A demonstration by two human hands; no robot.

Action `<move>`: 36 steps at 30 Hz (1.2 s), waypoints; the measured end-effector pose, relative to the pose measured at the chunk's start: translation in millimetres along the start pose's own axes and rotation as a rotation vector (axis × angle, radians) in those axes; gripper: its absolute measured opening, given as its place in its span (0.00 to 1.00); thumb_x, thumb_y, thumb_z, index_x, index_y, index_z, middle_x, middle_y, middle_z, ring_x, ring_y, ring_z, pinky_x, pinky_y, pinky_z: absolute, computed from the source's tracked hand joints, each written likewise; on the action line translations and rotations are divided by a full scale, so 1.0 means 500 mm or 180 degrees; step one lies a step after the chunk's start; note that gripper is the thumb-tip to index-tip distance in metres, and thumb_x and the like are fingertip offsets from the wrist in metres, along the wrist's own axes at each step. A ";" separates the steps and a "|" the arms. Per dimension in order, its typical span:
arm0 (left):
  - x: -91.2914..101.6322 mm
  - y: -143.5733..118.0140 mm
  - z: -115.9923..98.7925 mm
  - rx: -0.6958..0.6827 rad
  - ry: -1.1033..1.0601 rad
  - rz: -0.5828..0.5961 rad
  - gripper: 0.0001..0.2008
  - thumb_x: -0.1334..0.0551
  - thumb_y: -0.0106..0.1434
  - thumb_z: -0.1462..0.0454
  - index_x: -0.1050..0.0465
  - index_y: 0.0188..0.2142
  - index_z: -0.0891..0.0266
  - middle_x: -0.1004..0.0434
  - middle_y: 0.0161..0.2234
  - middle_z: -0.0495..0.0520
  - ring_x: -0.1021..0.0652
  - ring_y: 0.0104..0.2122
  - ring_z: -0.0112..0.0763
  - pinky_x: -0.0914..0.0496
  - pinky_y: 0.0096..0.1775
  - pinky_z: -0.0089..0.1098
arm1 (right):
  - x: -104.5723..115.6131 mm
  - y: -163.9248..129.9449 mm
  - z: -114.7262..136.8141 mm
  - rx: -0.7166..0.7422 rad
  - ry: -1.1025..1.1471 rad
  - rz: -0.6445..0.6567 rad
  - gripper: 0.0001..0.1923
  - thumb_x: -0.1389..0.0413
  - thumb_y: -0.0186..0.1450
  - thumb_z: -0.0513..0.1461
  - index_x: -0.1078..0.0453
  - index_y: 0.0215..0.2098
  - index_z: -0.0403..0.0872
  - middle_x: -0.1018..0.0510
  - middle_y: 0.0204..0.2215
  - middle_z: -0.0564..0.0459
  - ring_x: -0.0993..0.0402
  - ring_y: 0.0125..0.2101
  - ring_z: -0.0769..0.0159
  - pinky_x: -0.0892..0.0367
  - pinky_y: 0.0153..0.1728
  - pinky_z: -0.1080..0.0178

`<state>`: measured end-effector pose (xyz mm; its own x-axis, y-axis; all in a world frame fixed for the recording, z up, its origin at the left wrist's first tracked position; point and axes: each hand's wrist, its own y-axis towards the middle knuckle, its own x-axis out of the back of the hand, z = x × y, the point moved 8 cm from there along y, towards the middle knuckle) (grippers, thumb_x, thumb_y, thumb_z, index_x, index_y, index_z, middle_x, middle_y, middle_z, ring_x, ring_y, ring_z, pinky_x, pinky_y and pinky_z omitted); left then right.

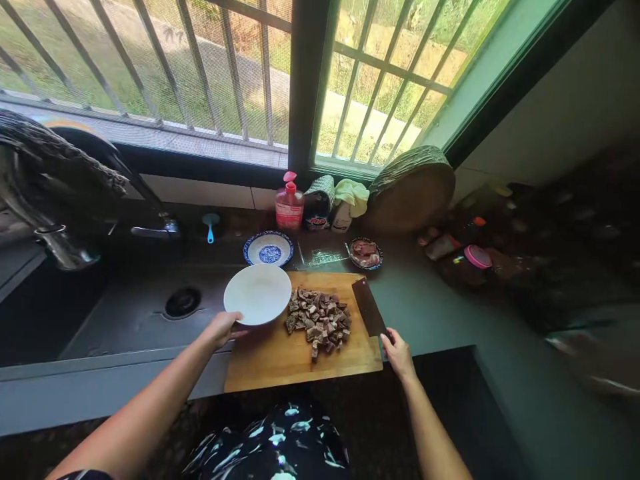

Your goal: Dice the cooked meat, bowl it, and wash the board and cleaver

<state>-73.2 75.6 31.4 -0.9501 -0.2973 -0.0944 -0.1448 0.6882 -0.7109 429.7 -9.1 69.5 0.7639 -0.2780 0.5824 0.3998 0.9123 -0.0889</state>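
My left hand (pixel 223 329) grips a white plate (pixel 257 295) by its near rim, thumb on top. The plate is held over the left part of a wooden cutting board (pixel 265 363), and nothing lies in it. My right hand (pixel 399 353) is closed round the handle of a cleaver (pixel 369 307), whose broad dark blade is over the board's right edge. Between plate and blade, a pile of brown meat chunks (pixel 323 320) sits on the board. Whether the blade touches the board I cannot tell.
A sink (pixel 135 320) with a tap (pixel 155 229) is at left. Behind the board are a blue-rimmed plate (pixel 269 249), a small dish of raw meat (pixel 365 253), a red pump bottle (pixel 289 207) and a round wooden block (pixel 415 193) under the barred window. Jars (pixel 475 260) stand at right.
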 end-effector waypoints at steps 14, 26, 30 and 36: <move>-0.331 -0.224 0.020 -0.4435 0.3431 0.0842 0.19 0.46 0.60 0.57 0.34 0.50 0.60 0.33 0.48 0.60 0.34 0.50 0.42 0.39 0.52 0.41 | -0.136 -0.193 -0.123 -0.1290 0.2501 0.0289 0.28 0.39 0.49 0.53 0.39 0.41 0.47 0.30 0.16 0.62 0.37 0.13 0.73 0.37 0.13 0.70; -0.579 -0.133 0.090 -0.3905 0.4565 0.0681 0.44 0.37 0.43 0.42 0.43 0.58 0.51 0.52 0.62 0.60 0.59 0.60 0.65 0.71 0.51 0.64 | -0.265 -0.186 -0.043 -0.0941 0.2542 0.0468 0.26 0.42 0.50 0.57 0.40 0.37 0.49 0.32 0.16 0.63 0.37 0.11 0.74 0.40 0.11 0.72; -0.572 -0.127 0.082 -0.3907 0.4085 0.0380 0.32 0.39 0.51 0.48 0.39 0.56 0.50 0.45 0.59 0.57 0.55 0.60 0.58 0.69 0.53 0.61 | -0.294 -0.155 -0.013 -0.0822 0.2647 0.0665 0.25 0.43 0.52 0.57 0.42 0.35 0.49 0.34 0.15 0.65 0.40 0.10 0.75 0.44 0.09 0.73; -0.588 -0.139 0.068 -0.3894 0.3630 0.0428 0.28 0.38 0.53 0.55 0.36 0.54 0.54 0.40 0.56 0.57 0.49 0.57 0.56 0.60 0.56 0.57 | -0.284 -0.135 0.009 -0.0799 0.3022 0.1032 0.22 0.42 0.52 0.54 0.46 0.31 0.50 0.34 0.16 0.66 0.41 0.10 0.77 0.43 0.10 0.73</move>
<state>225.4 92.6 84.7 -0.5943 0.0240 0.8039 0.3545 0.9050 0.2350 292.2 -29.7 -3.6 0.8952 -0.2522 -0.3674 0.1145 0.9270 -0.3573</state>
